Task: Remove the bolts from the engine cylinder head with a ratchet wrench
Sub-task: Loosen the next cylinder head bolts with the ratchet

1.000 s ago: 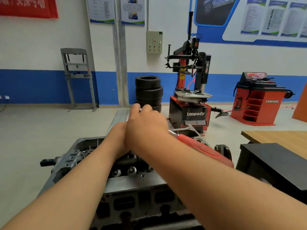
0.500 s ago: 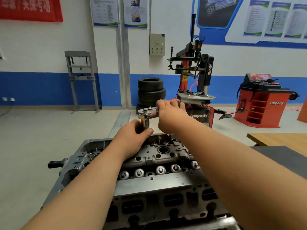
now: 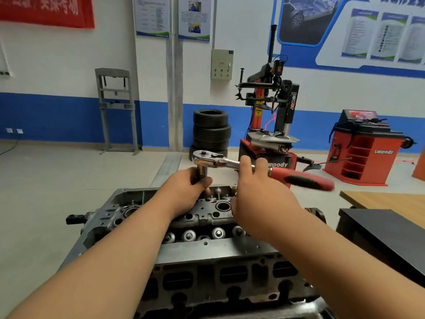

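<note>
Here the ratchet wrench [image 3: 220,161] stands above the far edge of the cylinder head [image 3: 207,250], roughly midway along that edge. Its shiny round end is up in the air and its shaft runs off to the right and slightly down, ending in a red and black grip that sticks out past the right edge of the cylinder head.

A short steel socket [image 3: 202,172] hangs straight down from the round end. The left hand [image 3: 186,191] is closed around the lower part of this socket, thumb on the near side. The hand hides what the socket sits on, so I cannot tell whether it is on a bolt.

The right hand [image 3: 259,196] is seen from the back. Its fingers [image 3: 245,162] are hooked over the wrench shaft, just where the bare metal meets the red grip, so it holds the wrench there.

The cylinder head fills the lower middle of the view. A row of round metal caps runs along it nearer the person, below both wrists.

Beyond, on the floor, a stack of tyres [image 3: 212,130] stands by the blue and white wall, with a red and black tyre machine [image 3: 272,104] just to its right and a red cabinet [image 3: 361,149] further right. A wooden table [image 3: 388,201] and a black top [image 3: 386,229] lie at the right edge.
</note>
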